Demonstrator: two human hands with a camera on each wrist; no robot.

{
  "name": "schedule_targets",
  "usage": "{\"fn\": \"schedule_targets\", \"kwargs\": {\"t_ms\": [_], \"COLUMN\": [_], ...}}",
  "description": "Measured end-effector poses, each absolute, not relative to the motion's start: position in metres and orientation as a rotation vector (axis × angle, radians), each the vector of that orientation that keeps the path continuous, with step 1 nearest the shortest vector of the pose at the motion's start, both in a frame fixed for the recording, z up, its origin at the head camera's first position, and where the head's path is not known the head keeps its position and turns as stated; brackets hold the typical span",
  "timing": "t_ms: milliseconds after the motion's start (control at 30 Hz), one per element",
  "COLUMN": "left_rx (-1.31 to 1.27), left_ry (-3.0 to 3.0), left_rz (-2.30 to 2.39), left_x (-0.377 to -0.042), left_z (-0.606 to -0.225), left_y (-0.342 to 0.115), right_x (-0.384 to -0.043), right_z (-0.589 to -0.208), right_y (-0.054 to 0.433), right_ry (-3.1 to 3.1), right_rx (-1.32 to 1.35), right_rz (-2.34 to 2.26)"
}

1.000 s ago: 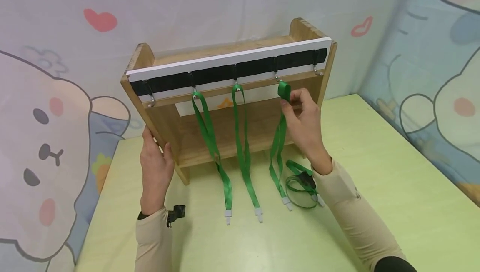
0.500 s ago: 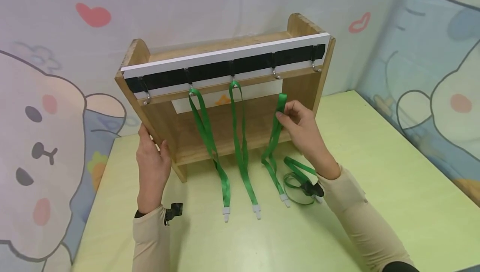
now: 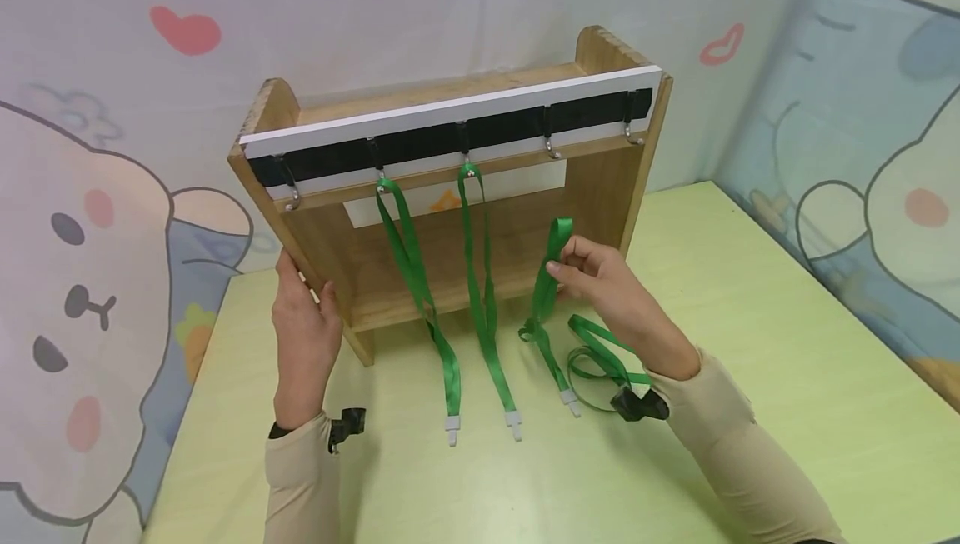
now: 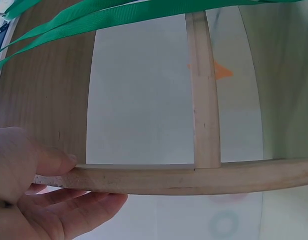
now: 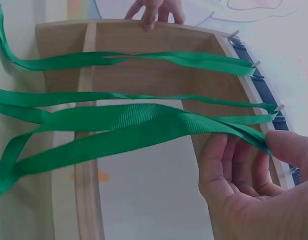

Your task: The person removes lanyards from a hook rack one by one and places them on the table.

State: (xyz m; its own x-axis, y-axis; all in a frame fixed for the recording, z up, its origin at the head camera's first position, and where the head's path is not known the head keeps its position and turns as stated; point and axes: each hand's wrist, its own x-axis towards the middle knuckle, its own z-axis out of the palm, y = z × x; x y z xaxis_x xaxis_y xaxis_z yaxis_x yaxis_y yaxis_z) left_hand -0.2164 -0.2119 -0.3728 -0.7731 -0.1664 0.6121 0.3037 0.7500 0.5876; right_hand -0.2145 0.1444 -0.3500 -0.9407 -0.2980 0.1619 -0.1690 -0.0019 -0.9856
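Observation:
A small wooden shelf [image 3: 615,190] stands on the table, and my left hand [image 3: 306,331] grips the edge of its left side panel [image 4: 144,180] between thumb and fingers. My right hand [image 3: 611,286] pinches a green lanyard [image 3: 559,237] just below its top loop, in front of the shelf's lower right part. This lanyard bunches midway, and its white clip [image 3: 570,403] is down near the table. Two other green lanyards, one on the left [image 3: 411,257] and one in the middle [image 3: 487,311], hang from hooks on the shelf front.
A black strip [image 3: 420,144] on a white board carries several metal hooks; the far left hook [image 3: 292,196], the fourth hook [image 3: 552,147] and the far right hook [image 3: 633,136] are bare. Another green lanyard [image 3: 592,336] lies coiled on the table [image 3: 465,494] beside my right wrist.
My right hand has come down and away from the fourth hook with the lanyard, which now bunches lower. My left hand keeps its grip on the side panel.

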Motion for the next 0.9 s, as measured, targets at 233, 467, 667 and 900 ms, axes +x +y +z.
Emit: {"fn": "schedule_targets", "kwargs": {"t_ms": [233,467,667,900], "left_rx": [-0.12,-0.125,-0.119,-0.11], "left_ry": [-2.266,-2.269,-2.277,-2.28], "left_rz": [-0.912,-0.917,-0.93,-0.917], "left_x": [-0.216,-0.218,-0.218,-0.218], "left_z": [-0.374,-0.376,-0.375,-0.375], "left_y": [-0.213,-0.214,-0.214,-0.214], "right_x": [-0.208,-0.21,-0.215,-0.219], "right_z": [-0.358,-0.369,-0.384,-0.4], "right_y": [0.15,0.152,0.155,0.158], "right_ry": [2.139,2.168,2.188,2.176], "right_rx": [-0.513,-0.456,-0.427,-0.462], "right_rz": [-2.057,-1.964,-1.842,-1.745]}}
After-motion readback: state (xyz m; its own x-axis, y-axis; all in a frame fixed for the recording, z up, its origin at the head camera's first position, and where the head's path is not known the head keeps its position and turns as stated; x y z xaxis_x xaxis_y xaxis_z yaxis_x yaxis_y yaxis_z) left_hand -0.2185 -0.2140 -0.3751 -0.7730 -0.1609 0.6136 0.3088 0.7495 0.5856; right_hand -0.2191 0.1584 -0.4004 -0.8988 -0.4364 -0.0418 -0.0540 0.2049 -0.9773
